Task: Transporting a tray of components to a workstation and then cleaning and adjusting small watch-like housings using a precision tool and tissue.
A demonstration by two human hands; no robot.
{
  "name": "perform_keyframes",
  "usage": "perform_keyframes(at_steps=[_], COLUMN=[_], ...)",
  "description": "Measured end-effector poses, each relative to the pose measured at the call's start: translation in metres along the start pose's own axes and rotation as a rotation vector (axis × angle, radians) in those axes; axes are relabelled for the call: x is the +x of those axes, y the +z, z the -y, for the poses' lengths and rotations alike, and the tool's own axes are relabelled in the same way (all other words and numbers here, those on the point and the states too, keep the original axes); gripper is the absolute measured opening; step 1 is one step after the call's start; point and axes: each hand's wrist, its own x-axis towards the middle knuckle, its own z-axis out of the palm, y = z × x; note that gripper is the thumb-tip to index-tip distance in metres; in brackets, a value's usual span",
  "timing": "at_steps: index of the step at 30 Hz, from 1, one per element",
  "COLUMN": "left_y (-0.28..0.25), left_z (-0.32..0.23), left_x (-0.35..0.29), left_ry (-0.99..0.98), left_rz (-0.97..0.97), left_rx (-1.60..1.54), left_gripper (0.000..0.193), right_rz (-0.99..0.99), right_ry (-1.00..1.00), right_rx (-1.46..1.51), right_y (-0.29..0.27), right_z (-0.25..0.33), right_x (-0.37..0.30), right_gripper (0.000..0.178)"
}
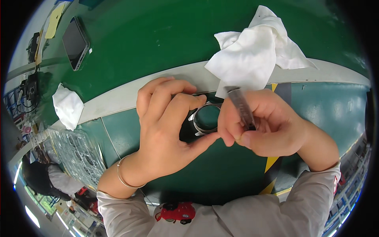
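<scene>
My left hand (166, 122) is closed around a silver watch case (196, 124). It is a thin open metal ring with short lugs, and my thumb and fingertips press on its edges. Close by on the right, my right hand (264, 126) grips a dark, flat, narrow tool (241, 106). The tool slants up and to the left out of the fist, with its other end hidden among the fingers. It is blurred, so its exact kind does not show. My right fingers cover the right side of the watch case.
Beyond the pale table edge (118, 99), a crumpled white cloth (252, 51) lies on the green bench. A smaller white cloth (68, 106) and a phone (75, 43) are at left. Near my left forearm sits a clear plastic tray (77, 152). Another person (47, 177) is far left.
</scene>
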Motion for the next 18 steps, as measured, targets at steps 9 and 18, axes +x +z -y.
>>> perform_keyframes(at_steps=[9,18], left_y=[-0.019,-0.013], left_z=[0.003,0.021], left_x=[-0.001,-0.022], left_ry=[0.007,0.044], left_rz=[0.265,0.211], left_rx=[-0.153,-0.156], left_gripper=[0.073,0.051], right_rz=[0.014,-0.076], right_ry=[-0.034,-0.096], right_rx=[-0.353,-0.659], right_y=[0.022,0.045], right_z=[-0.002,-0.009], right_x=[0.011,0.017], right_gripper=[0.010,0.017])
